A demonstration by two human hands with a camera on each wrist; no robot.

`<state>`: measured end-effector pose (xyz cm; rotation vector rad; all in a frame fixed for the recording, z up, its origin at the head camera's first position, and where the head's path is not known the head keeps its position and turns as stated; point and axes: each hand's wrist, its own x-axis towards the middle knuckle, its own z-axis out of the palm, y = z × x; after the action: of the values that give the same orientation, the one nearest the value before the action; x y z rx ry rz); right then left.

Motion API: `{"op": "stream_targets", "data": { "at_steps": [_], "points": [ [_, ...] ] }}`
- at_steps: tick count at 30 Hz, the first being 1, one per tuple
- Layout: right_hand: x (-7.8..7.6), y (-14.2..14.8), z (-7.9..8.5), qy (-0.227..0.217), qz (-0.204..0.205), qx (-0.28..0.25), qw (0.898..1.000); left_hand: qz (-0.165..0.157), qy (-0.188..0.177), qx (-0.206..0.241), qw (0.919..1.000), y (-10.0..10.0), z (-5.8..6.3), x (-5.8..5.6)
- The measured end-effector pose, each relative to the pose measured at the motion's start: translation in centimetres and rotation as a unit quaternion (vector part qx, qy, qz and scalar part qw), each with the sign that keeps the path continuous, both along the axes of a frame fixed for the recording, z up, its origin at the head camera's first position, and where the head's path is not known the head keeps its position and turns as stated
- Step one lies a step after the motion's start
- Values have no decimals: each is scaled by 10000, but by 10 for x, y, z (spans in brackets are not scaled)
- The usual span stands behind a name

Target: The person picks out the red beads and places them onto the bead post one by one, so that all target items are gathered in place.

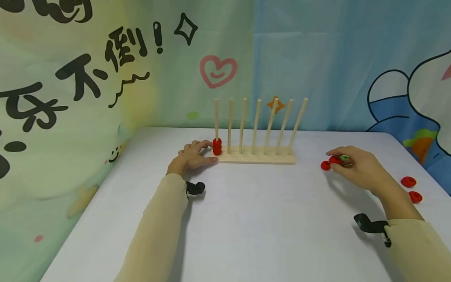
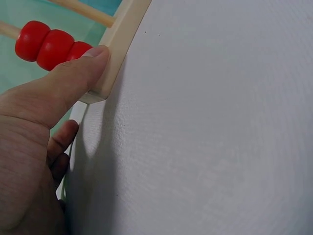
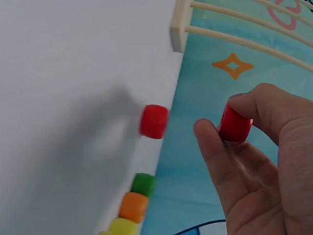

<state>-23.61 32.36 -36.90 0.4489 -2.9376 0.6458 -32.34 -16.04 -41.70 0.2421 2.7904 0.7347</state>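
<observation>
A wooden peg rack (image 1: 258,156) with a row of upright pegs stands toward the back of the table. Three red beads (image 2: 55,49) are stacked on its leftmost peg. My left hand (image 1: 193,155) holds the left end of the base, thumb on the front beside the lowest bead; its other fingertips are partly hidden. Right of the rack, my right hand (image 1: 359,166) pinches a red bead (image 3: 235,125) between thumb and fingers, raised off the table. Another red bead (image 3: 154,121) lies on the table near that hand.
Green (image 3: 143,184), orange (image 3: 133,206) and yellow (image 3: 122,227) beads lie in a line, mostly hidden behind my right hand in the head view. Two red beads (image 1: 408,181) rest near the table's right edge. A printed curtain (image 1: 299,58) hangs behind the table.
</observation>
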Motion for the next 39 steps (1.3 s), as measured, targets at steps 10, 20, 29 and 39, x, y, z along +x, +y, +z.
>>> {"op": "stream_targets", "data": {
  "at_steps": [10, 20, 29, 39],
  "points": [
    [-5, -14, 10, 188, -190, -391, 9989, 17, -2, 14, 10000, -1, -1, 2],
    [-5, -28, 9, 513, -155, -822, 9952, 36, -17, -36, 10000, 1, 0, -2],
    [-13, -47, 5, 711, 272, -1195, 9899, 54, -21, -73, 10000, -2, -1, -3],
    [-17, -67, 8, 807, 554, -1210, 9878, 44, -6, -45, 10000, -4, -2, -2]
  ]
}}
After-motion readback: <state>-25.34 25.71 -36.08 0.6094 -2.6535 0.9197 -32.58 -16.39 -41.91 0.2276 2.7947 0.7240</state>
